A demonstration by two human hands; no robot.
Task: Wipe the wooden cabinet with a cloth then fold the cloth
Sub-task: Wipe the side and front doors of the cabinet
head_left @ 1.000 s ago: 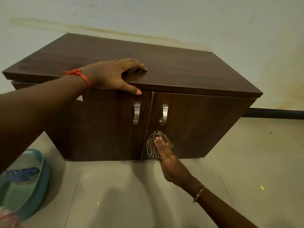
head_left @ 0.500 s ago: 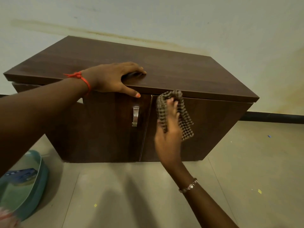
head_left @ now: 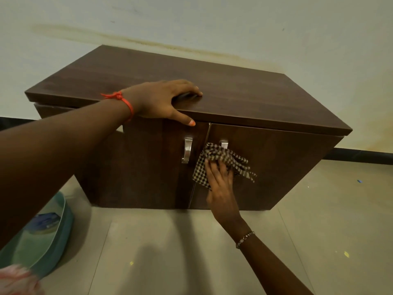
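Observation:
A low dark wooden cabinet (head_left: 244,92) with two front doors and metal handles stands against the wall. My left hand (head_left: 161,101) lies flat on the front edge of its top, thumb hanging over the left door. A checked black-and-cream cloth (head_left: 221,158) is pressed against the right door, just below the right handle (head_left: 223,143), which it partly covers. My right hand (head_left: 220,184) presses the cloth to the door with flat fingers.
A teal plastic basin (head_left: 42,237) with a blue item inside sits on the tiled floor at the lower left. A pink fluffy thing (head_left: 17,279) shows at the bottom left corner. The left door handle (head_left: 187,150) is beside the cloth.
My right hand swept the cloth from low on the right door up to its top edge, then came back down to just under the handle. My left hand stayed on the top.

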